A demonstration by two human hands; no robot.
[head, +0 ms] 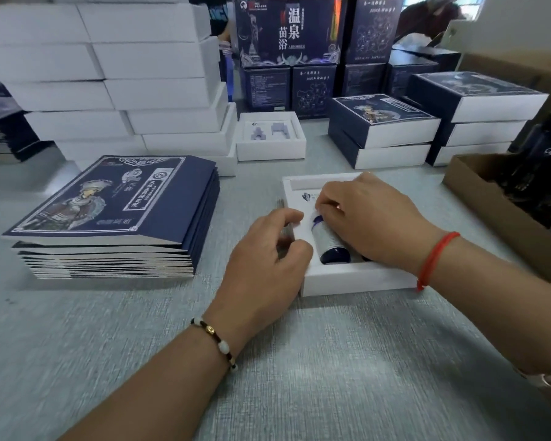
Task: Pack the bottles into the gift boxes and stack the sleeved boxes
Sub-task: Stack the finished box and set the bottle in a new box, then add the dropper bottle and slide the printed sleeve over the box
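Note:
An open white gift box lies on the grey table in front of me. A dark blue bottle with a pale label lies in its left slot, cap pointing away. My right hand covers the box's right half, its curled fingertips pinching the bottle's cap end. A dark sliver under that palm may be a second bottle. My left hand grips the box's left edge, thumb on top. Two stacks of sleeved boxes stand at the back right.
A pile of flat blue printed sleeves lies at the left. Behind it rise stacked white boxes, and an open empty box with a purple insert. A brown carton of dark bottles sits right. Blue cartons and a person are behind.

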